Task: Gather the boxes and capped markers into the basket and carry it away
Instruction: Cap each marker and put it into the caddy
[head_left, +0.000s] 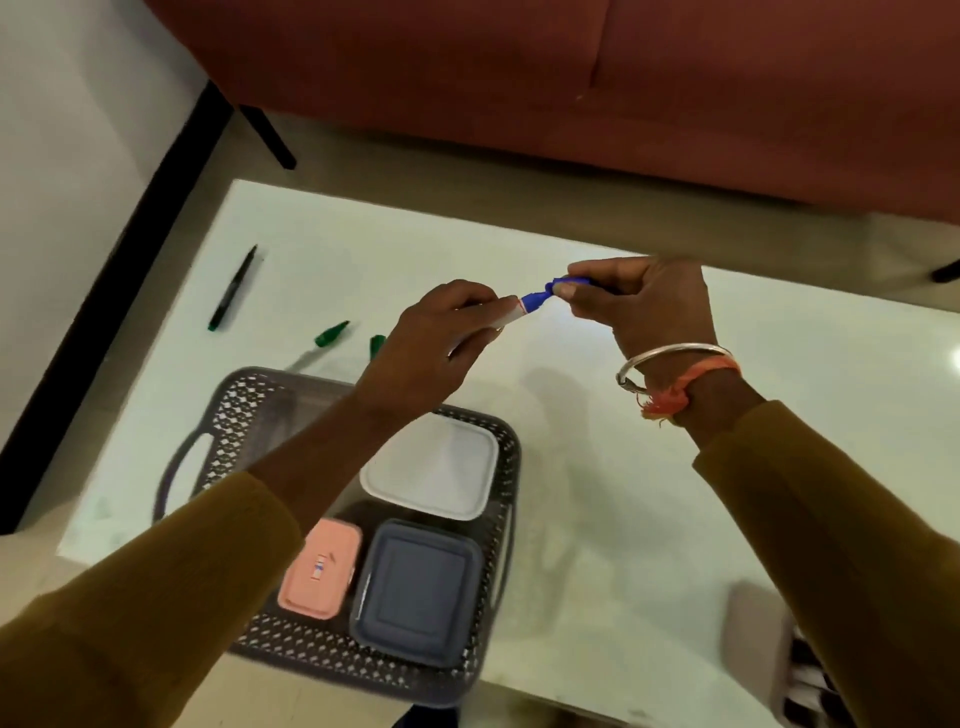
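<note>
Fingers are clenched: the marker (511, 315) is gripped by the left hand (426, 353), its cap (571, 283), in line at the tip, by the right hand (654, 306).

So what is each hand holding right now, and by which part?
Left hand grips the marker by its white barrel, leaving the blue tip end free. Right hand pinches the blue cap around its sides.
</note>
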